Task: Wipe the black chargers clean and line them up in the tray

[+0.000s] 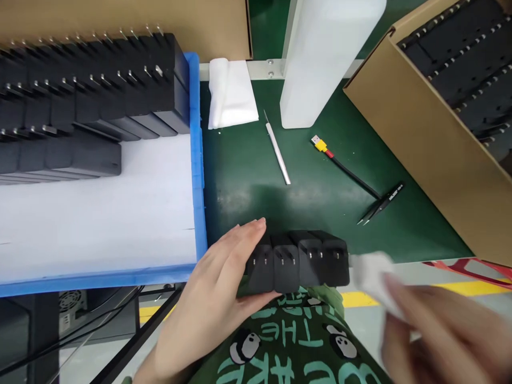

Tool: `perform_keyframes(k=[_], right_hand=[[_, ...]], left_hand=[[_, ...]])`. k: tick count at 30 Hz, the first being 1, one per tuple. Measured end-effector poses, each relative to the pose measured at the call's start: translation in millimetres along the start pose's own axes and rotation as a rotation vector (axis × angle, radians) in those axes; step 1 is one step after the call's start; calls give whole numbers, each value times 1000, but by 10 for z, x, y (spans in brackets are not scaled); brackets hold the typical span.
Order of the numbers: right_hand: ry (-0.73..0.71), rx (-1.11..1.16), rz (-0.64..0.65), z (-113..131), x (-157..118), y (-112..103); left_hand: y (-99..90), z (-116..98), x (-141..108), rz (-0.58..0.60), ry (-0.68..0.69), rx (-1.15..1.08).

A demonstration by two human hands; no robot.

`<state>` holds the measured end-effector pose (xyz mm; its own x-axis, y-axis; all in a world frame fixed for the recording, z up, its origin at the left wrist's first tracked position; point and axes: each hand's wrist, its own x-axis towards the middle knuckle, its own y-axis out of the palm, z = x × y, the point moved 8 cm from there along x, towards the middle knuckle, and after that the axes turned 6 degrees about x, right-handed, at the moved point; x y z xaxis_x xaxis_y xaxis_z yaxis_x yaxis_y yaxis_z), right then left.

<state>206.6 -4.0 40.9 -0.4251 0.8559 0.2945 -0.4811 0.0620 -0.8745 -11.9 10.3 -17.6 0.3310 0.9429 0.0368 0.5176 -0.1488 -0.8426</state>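
Note:
My left hand is closed around one end of a row of black power adapters, fingers over the far side and thumb beneath. Several of them stand side by side, their metal prongs facing up toward me, just at the table's near edge. To the right of the row, my right hand pinches a white cloth. Motion blurs that hand and the cloth. The cloth's tip lies close to the end adapter; whether they touch I cannot tell.
A blue-rimmed tray at left holds many more black adapters. On the green table lie a folded white cloth, a pointed white-handled tool, a USB cable and tweezers. A cardboard box stands right.

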Motion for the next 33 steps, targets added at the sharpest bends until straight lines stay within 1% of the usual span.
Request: perform_keyframes(k=[2,5,8,12,14,15,16,17,18,19,20,21,22,23,24,25,26,28,30,31,32,33], right_hand=[[-15,-62,-50,153,-111,126],[-81,-158,-61,375,-81,411],[-166,-228,11,606,46,611],[-246,-225,35,901,206,721],[-293,-147,18,1018,269,741],[-334,-72,22,1065,286,736],[-345,31,52,1071,297,723],[-316,137,72,1026,301,678],[-242,219,76,926,294,607],[-129,260,52,776,267,509],[1,269,-7,595,211,386],[119,226,-99,417,125,243],[192,140,-199,282,25,110],[213,49,-262,207,-63,34],[203,-29,-274,177,-122,38],[167,-97,-253,191,-150,108],[110,-150,-208,248,-149,229],[-10,-194,-126,443,-92,504],[-108,-214,-107,674,1,676],[-170,-169,-89,787,44,720],[-226,-66,-58,872,74,732],[-268,89,-27,918,83,701]], left_hand=[[23,18,25,21,1,-45],[41,55,65,27,-7,-123],[53,76,90,18,-11,-168],[51,81,94,7,4,-152],[44,76,87,3,23,-127],[40,75,82,2,31,-111],[41,74,78,3,37,-94],[41,76,75,0,39,-75],[40,76,74,-7,39,-58],[35,76,75,-21,39,-42],[29,74,77,-40,36,-30],[28,70,81,-52,34,-23],[31,64,85,-58,33,-19],[35,60,90,-63,31,-16],[43,57,94,-60,28,-16],[49,57,97,-56,24,-18],[56,58,98,-50,22,-23],[66,68,95,-35,13,-35],[70,77,87,-18,6,-44],[70,82,82,-11,0,-44],[71,86,79,-3,-5,-41],[67,87,76,-2,-8,-34]])
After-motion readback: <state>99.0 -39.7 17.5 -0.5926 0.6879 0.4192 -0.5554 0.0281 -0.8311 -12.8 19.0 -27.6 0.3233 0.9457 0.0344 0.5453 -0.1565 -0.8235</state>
